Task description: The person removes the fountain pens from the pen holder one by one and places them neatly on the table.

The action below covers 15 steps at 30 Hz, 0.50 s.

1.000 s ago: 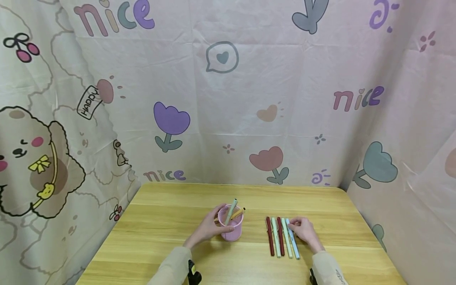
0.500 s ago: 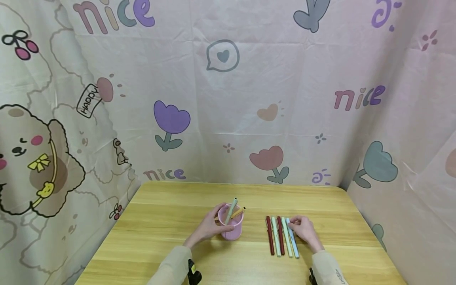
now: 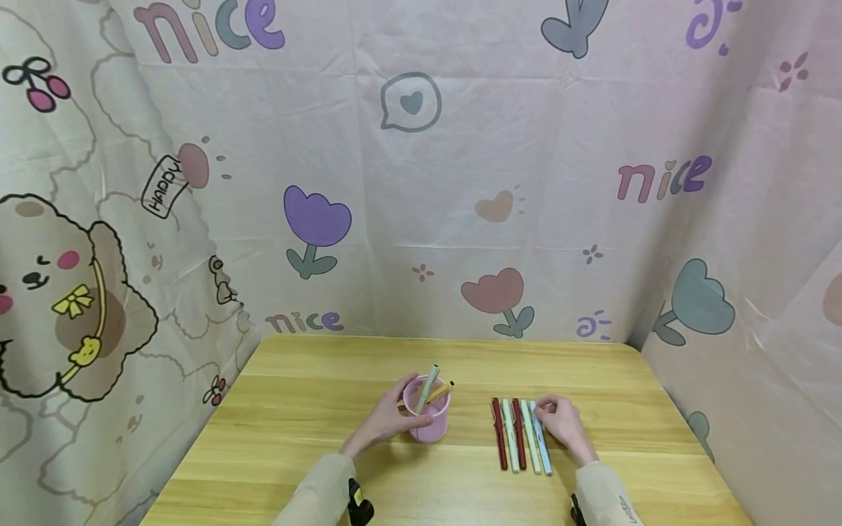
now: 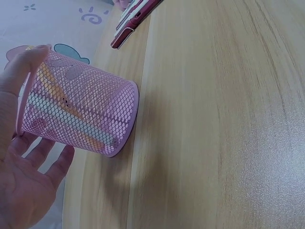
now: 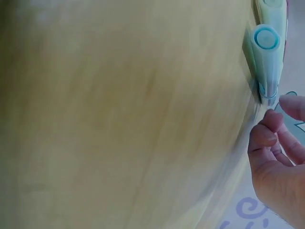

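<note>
Left of the pen row (image 3: 520,435), the left hand (image 3: 384,418) grips the pink mesh cup (image 3: 429,432), a green pen (image 3: 427,389) and an orange pen (image 3: 439,393) leaning inside. At the row's right end, the right hand (image 3: 561,420) curls at the far end of the blue pen (image 3: 543,449), though whether it pinches I cannot tell; an off-centre hold could let the pen swing against its neighbours.

"Please, what is worn here?"
"A beige left sleeve (image 3: 319,488) and a beige right sleeve (image 3: 601,488). The right one carries small dark writing (image 3: 628,510)."
"And beside them?"
"Beside the left one, a black piece (image 3: 359,505) with yellow marking; beside the right, a little black part (image 3: 577,511)."
</note>
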Each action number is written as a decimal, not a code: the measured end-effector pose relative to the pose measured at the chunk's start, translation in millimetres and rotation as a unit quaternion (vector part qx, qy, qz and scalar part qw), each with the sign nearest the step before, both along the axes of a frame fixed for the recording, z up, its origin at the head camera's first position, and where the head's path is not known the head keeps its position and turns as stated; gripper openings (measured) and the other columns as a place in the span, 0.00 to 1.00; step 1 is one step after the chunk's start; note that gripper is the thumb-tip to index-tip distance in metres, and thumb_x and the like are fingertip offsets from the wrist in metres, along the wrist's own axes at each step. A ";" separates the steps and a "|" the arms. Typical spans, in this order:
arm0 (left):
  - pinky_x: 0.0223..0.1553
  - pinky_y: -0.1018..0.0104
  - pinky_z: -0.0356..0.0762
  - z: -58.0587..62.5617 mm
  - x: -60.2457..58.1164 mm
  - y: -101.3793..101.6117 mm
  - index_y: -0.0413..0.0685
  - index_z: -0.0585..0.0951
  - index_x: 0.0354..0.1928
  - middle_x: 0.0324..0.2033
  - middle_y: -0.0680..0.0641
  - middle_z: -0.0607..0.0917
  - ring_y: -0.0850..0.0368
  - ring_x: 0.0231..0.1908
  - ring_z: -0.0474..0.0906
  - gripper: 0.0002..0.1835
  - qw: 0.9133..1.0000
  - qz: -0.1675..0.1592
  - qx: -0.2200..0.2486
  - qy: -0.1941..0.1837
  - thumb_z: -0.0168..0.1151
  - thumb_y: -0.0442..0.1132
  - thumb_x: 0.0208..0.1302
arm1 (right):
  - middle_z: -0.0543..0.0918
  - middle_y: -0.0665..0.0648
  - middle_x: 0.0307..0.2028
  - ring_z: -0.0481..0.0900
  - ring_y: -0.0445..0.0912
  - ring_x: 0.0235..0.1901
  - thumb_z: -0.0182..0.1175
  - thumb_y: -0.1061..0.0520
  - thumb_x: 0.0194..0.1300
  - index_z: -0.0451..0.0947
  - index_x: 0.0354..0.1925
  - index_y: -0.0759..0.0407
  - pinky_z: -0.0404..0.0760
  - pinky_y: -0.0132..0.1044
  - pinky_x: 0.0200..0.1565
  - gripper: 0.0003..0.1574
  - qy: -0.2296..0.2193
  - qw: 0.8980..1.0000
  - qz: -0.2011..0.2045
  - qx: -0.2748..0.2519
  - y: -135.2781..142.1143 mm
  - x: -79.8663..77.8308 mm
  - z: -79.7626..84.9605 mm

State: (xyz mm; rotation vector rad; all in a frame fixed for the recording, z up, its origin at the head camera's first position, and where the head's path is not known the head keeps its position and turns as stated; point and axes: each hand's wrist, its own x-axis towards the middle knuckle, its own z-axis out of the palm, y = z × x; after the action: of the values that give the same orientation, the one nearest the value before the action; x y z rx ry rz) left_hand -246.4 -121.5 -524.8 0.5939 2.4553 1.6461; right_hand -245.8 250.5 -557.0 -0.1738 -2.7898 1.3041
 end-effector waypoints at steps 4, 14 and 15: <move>0.65 0.41 0.76 -0.7 -0.5 0.7 0.37 0.57 0.77 0.71 0.30 0.67 0.31 0.67 0.70 0.53 1.000 0.000 -0.003 -0.002 0.77 0.43 0.55 | 0.84 0.62 0.34 0.77 0.44 0.31 0.60 0.62 0.64 0.81 0.48 0.71 0.76 0.31 0.32 0.16 0.029 1.000 -0.010 0.000 -1.7 -0.6 2.9; 0.65 0.41 0.77 -0.4 0.3 2.4 0.35 0.56 0.76 0.71 0.29 0.66 0.30 0.66 0.70 0.53 1.000 -0.004 0.006 -0.006 0.77 0.42 0.55 | 0.85 0.60 0.37 0.78 0.39 0.33 0.62 0.63 0.65 0.82 0.50 0.70 0.79 0.25 0.34 0.16 0.078 0.995 -0.002 -0.061 -26.3 -5.1 15.2; 0.65 0.41 0.77 -0.1 0.5 2.7 0.35 0.56 0.76 0.71 0.29 0.66 0.30 0.66 0.71 0.53 1.000 -0.004 0.006 -0.006 0.77 0.43 0.54 | 0.85 0.60 0.37 0.78 0.39 0.33 0.63 0.63 0.65 0.82 0.50 0.70 0.80 0.25 0.35 0.16 0.082 0.994 0.005 -0.067 -29.8 -5.4 16.0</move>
State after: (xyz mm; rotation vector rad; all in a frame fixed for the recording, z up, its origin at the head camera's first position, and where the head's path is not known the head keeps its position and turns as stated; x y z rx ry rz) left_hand -245.9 -118.8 -524.9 0.5938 2.4332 1.6561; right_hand -251.2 220.8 -541.0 -0.0560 -2.5718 1.4376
